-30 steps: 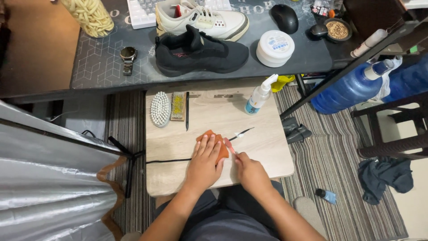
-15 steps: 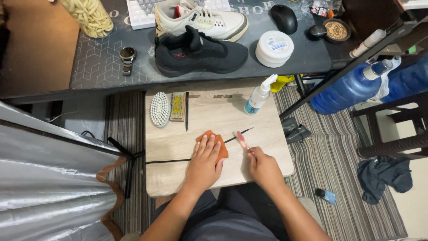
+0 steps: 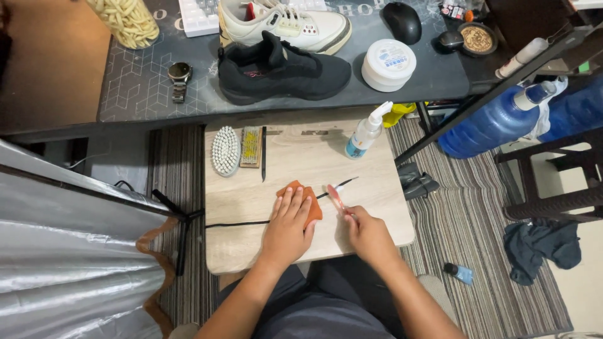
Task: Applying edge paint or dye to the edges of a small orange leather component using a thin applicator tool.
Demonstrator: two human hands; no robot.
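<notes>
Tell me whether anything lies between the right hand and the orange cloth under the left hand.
Nothing visible does. Bare tabletop separates the right hand, holding a thin pink-handled tool, from the orange cloth pressed flat under the left hand.

Striped rug (image 3: 477, 207) under a wooden board (image 3: 295, 157), dark desk (image 3: 151, 81) beyond

You have an orange cloth (image 3: 308, 202) lying flat near the middle of the wooden surface (image 3: 301, 157), partly covered. Just to its right, a small pink-handled brush (image 3: 335, 196) tilts upward, and a black shoelace (image 3: 239, 222) runs out to the left.
</notes>
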